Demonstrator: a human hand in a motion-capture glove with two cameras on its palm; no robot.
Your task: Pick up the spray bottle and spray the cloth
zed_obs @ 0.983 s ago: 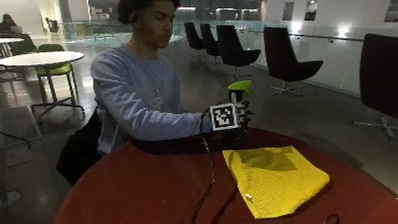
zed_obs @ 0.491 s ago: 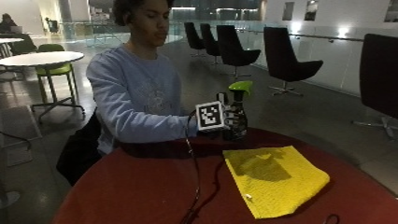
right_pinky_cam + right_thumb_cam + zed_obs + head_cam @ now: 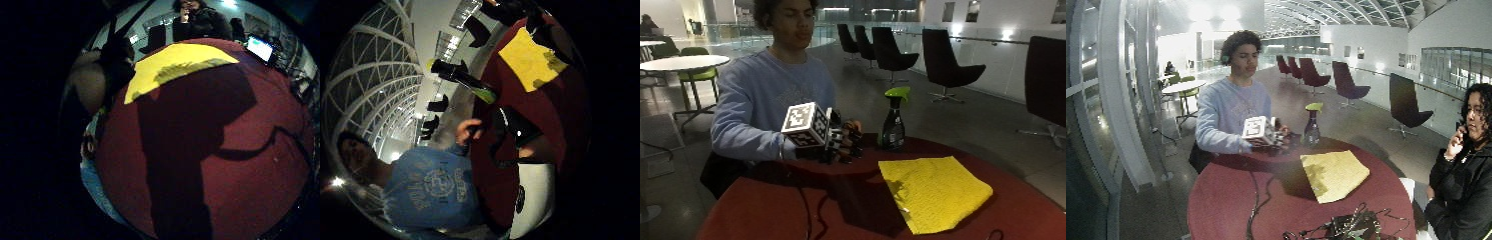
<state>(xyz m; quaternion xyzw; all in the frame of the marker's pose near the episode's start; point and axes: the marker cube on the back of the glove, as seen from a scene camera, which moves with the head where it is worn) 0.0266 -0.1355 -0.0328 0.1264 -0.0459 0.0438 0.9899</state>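
The gloved right hand (image 3: 840,142) hovers low over the round red surface (image 3: 773,210), at its far edge close to the person's chest, and it has drawn back toward the person: a second ago it was up against the spray bottle (image 3: 893,131), half a second ago partly off it, and now there is a clear gap between the two. The fingers (image 3: 854,145) hang loosely curled with nothing between them, so the grip is released and empty. Just to the right, the spray bottle stands upright near the far rim of the surface, dark-bodied with a green trigger head, untouched; in the thumb-side palm view it (image 3: 465,79) sits apart from the hand. Further right and nearer the camera, the yellow cloth (image 3: 933,192) lies spread flat on the surface, well apart from the hand and near the bottle's foot. The pull-back suggests the pick-up has not taken hold; judged from this, the bottle has yet to be grasped, and spraying the cloth lies ahead.
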